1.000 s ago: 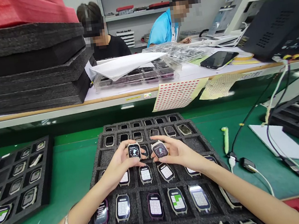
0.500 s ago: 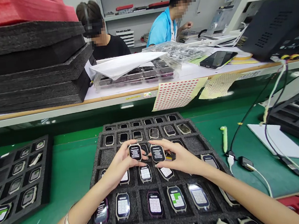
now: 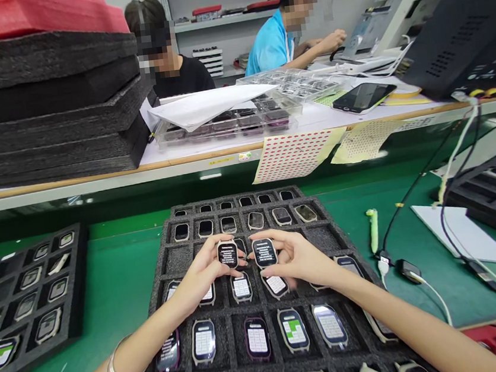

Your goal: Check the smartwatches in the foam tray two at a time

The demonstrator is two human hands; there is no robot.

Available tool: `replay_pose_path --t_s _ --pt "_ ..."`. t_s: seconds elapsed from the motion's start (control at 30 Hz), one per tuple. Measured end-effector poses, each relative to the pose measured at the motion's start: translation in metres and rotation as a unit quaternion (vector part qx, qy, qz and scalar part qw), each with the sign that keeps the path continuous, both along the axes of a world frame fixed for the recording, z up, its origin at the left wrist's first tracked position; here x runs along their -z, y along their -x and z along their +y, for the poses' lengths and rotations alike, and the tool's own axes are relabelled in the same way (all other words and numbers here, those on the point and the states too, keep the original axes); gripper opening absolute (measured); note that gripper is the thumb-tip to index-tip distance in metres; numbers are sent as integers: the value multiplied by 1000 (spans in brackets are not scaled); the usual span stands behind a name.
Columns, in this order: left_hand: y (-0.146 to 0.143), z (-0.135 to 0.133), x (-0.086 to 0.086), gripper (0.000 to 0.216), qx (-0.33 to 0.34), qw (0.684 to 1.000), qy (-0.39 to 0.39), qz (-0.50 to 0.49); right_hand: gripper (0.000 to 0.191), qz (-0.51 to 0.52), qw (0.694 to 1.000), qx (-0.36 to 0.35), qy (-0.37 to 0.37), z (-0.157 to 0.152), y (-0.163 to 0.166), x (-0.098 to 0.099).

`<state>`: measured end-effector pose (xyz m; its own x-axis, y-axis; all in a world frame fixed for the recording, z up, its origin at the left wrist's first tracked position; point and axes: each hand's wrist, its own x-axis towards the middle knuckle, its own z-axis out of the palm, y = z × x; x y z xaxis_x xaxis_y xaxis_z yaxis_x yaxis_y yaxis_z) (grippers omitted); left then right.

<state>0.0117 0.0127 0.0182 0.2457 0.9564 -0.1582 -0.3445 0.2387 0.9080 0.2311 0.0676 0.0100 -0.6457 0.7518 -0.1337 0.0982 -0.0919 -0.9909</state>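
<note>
Over the foam tray (image 3: 174,260), clamping a lit smartwatch (image 3: 228,254) in the left hand (image 3: 199,275) and a second smartwatch (image 3: 264,253) in the right hand (image 3: 299,259); far rows (image 3: 228,224) dark, likely pending.

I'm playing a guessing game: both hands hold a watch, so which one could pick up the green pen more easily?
Probably the right hand. The green pen lies beside the foam tray on that side; the left hand would have to cross over. Both are full, though.

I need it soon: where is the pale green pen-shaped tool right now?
Head view, right side: the pale green pen-shaped tool lies on the green mat, right of the black foam tray, just beyond the white cable plug.
</note>
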Motion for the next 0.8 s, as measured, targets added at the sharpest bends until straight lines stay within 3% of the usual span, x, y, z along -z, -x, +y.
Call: replay_pose_path --t_s 0.17,0.37,0.57,0.8 --pt "1 0 1 38 9 1000 2 -15 66 72 996 -9 49 -3 2 -6" --pt "-1 -1 -1 24 27 999 -36 22 50 128 991 -7 48 -4 0 -9" --pt "-1 0 1 25 26 996 -72 49 37 101 994 31 16 -8 3 -8" --pt "-1 -2 0 24 36 995 -78 50 35 73 997 34 -20 -11 4 -8"
